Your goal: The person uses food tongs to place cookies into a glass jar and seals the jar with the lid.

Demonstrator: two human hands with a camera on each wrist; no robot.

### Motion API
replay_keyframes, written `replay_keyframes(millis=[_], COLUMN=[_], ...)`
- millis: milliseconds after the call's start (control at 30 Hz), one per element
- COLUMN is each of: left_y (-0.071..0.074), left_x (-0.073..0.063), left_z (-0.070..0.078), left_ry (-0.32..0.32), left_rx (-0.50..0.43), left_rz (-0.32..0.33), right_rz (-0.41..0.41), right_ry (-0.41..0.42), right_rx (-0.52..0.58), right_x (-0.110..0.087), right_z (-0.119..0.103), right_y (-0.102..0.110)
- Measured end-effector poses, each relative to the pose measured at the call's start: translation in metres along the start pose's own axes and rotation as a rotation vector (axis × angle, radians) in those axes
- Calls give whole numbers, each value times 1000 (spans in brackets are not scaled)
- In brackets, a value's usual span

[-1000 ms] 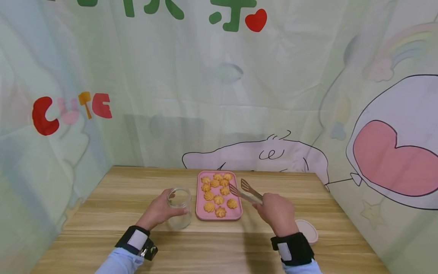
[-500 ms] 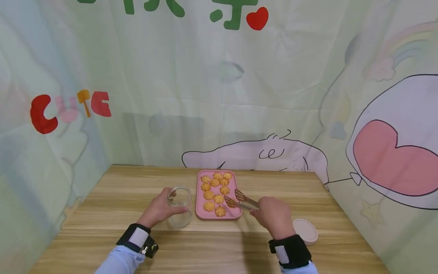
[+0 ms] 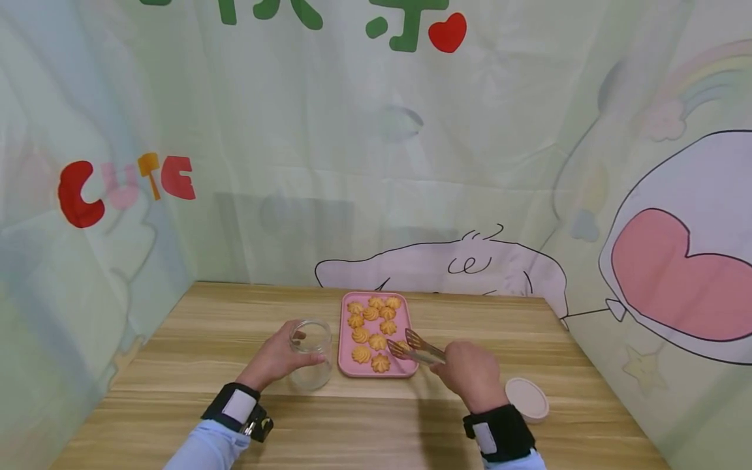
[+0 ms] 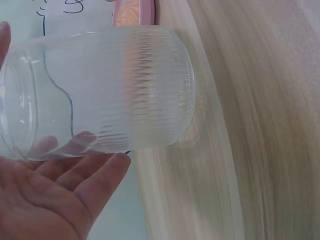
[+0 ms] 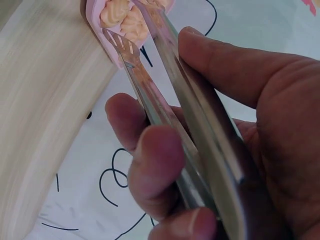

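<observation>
My left hand (image 3: 277, 358) holds a clear glass jar (image 4: 100, 90) upright on the table, thumb and fingers around its sides; no cookie shows inside it. In my right hand (image 3: 472, 372) is a pair of metal tongs (image 5: 200, 120), gripped between thumb and fingers. Their slotted tips are spread over the right side of a pink tray (image 3: 346, 369), around a swirled cookie (image 3: 402, 346) that they partly hide. Whether the tips touch that cookie I cannot tell. Several other golden piped cookies (image 3: 380, 363) lie on the tray, just right of the jar.
A round whitish lid (image 3: 527, 399) lies on the wooden table (image 3: 352, 424), beside my right wrist. Behind the table's far edge hangs a printed curtain (image 3: 282, 222), with more of it along both sides.
My right hand has lowered the tongs from above the tray's right edge, toward me, onto the rightmost cookie, and their tips have drawn closer together. The left hand and jar stay put.
</observation>
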State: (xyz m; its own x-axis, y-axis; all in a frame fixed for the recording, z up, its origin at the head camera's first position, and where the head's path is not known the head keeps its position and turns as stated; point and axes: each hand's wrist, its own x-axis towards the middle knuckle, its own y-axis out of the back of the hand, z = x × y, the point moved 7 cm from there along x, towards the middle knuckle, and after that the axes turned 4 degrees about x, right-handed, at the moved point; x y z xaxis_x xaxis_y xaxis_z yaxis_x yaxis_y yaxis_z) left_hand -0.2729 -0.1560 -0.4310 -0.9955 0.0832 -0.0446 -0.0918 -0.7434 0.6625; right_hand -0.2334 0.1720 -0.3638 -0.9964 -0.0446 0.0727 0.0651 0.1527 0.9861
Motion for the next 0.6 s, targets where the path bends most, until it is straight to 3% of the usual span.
replay_keyframes(millis=[233, 400, 600], left_y=[-1, -2, -1], left_x=[0, 0, 1], left_z=[1, -1, 0], left_ry=[-2, -15, -34], left_rx=[-22, -64, -59], left_rz=[-17, -30, -35], right_rz=[-55, -5, -15], right_ry=[-37, -36, -69], right_rx=[-3, 27, 61], right_x=[0, -6, -7], right_z=[1, 0, 2], right_y=[-6, -10, -16])
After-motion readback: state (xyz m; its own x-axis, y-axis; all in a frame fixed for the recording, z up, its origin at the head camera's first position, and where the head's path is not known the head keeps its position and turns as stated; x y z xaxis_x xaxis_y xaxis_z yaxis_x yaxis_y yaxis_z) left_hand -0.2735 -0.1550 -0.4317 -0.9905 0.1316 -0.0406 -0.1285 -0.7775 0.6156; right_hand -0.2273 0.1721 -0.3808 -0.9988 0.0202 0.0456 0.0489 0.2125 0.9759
